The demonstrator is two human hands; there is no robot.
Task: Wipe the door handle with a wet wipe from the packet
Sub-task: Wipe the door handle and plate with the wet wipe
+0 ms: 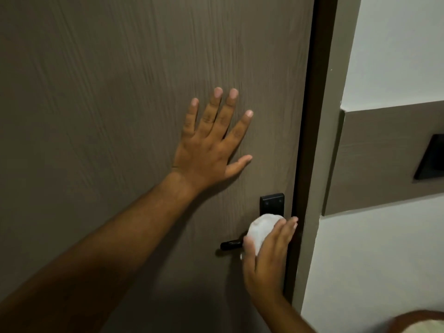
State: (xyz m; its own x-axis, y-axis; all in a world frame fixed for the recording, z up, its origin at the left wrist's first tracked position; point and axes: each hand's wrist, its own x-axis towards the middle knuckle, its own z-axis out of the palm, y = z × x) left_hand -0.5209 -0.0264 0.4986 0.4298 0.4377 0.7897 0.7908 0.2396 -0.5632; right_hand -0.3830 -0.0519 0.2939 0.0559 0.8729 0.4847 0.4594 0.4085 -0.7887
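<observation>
Left hand (211, 143) flat and fully spread on the door (108, 104), palm down, fingers splayed, holding nothing; looks like it braces the panel just above the lock plate (272, 202). Right hand (266, 258) curled around a bunched white wet wipe (262, 230), thumb on the near side and fingers reaching toward the door's edge, pressing the wad onto the door handle (231, 244). Only the head view here: the handle is a black lever low on the door's right side, its free end poking out left of the wipe, the pivot end hidden under wipe and hand. Packet not in view. Dark frame (312, 116) and pale wall (396, 44) to the right; a dark wall fitting (430, 159) is blurred, can't tell what it is. Step looks like mid-wipe at the pivot end. To do it well: keep the wipe wrapped around the lever, not just dabbing the top, slide out to the free tip, cover the underside, keep the left palm steady so the door doesn't swing, avoid pushing the lever down.
</observation>
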